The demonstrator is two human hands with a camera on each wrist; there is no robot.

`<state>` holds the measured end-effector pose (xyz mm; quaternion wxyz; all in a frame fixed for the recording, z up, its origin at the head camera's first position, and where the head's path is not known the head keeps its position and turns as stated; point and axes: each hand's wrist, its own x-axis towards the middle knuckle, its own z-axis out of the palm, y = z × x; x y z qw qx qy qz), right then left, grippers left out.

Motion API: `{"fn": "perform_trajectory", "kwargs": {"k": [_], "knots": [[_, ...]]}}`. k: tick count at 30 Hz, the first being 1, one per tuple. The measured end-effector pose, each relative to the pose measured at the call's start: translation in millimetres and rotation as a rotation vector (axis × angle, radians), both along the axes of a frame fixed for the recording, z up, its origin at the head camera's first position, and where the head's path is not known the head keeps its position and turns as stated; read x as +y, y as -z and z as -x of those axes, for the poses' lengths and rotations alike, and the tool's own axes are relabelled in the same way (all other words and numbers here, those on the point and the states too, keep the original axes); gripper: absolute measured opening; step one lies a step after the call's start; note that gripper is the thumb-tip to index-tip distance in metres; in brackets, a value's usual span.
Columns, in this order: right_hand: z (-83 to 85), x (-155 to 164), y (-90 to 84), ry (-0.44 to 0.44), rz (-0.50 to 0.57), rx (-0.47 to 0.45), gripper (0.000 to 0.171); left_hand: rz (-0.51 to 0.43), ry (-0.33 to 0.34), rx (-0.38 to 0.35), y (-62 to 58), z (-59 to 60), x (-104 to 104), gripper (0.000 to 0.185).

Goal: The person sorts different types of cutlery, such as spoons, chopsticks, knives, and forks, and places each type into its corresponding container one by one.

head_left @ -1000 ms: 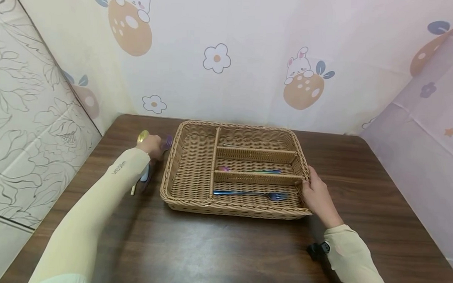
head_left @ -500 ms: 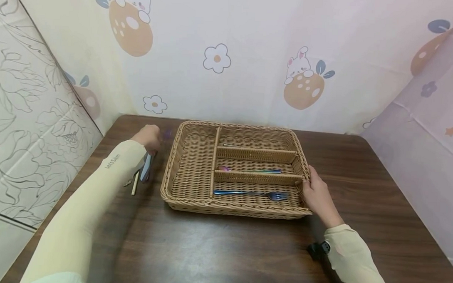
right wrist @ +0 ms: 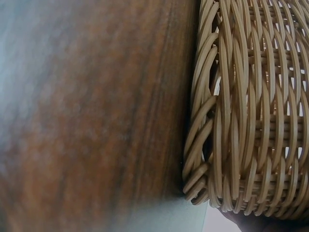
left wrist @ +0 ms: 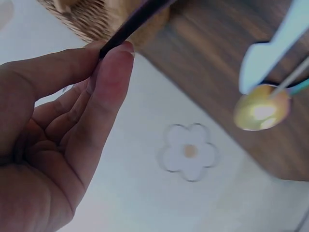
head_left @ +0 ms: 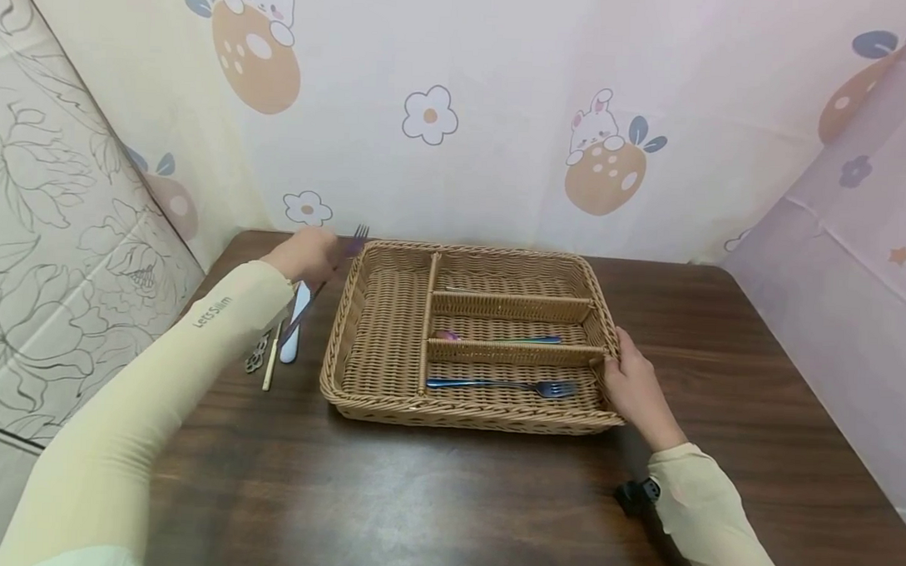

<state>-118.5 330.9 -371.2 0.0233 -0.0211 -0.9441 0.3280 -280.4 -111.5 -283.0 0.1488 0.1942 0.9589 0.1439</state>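
Observation:
My left hand [head_left: 312, 256] pinches the handle of a purple fork [head_left: 355, 245] between thumb and fingers, raised beside the left rim of a wicker cutlery basket [head_left: 463, 410]. Its tines point up and away; the dark handle [left wrist: 140, 21] crosses the fingertips in the left wrist view. My right hand [head_left: 639, 388] grips the basket's right rim near the front corner. A blue fork [head_left: 524, 388] lies in the front small compartment. The middle one holds a spoon [head_left: 447, 336] with a pink bowl and rainbow handle, and the back one a thin silvery piece, mostly hidden.
Left of the basket on the wooden table [head_left: 400, 498] lie a pale knife [head_left: 289, 344], a thin cream-gold handle [head_left: 270, 368] and an ornate openwork handle [head_left: 256, 355]. A gold spoon bowl [left wrist: 260, 111] shows in the left wrist view. Patterned curtains [head_left: 501, 185] stand behind.
My left hand has left the gold spoon's spot, moved away and rightward, and lifted the purple fork off the table. My right hand stays on the basket rim.

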Motion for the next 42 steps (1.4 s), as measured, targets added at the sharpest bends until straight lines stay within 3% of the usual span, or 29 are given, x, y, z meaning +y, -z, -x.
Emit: {"fn": "perform_trajectory", "kwargs": {"k": [6,13,16,25,34,42], "knots": [[-0.9,-0.4,-0.7,0.002,-0.001,0.015,0.053,-0.017,0.105,0.026,-11.6,-13.5,26.4,0.01],[-1.5,-1.6,-2.0,0.004,-0.001,0.023,0.054,0.052,0.317,0.131,-19.1,-28.1,61.8,0.038],[-1.5,-1.6,-2.1,0.004,0.001,0.023,0.053,0.055,0.377,0.145,-21.5,-35.8,74.8,0.046],[-1.4,-1.1,-1.2,0.005,-0.002,0.03,0.053,0.059,0.552,0.197,-22.2,-48.9,108.1,0.039],[-1.5,-0.5,1.2,0.004,-0.004,0.043,0.052,0.118,0.66,0.161,-23.8,-64.7,152.2,0.042],[-1.3,-1.3,2.4,0.004,-0.007,0.055,0.052,0.117,0.743,0.204,-19.1,-81.5,189.3,0.041]]}}
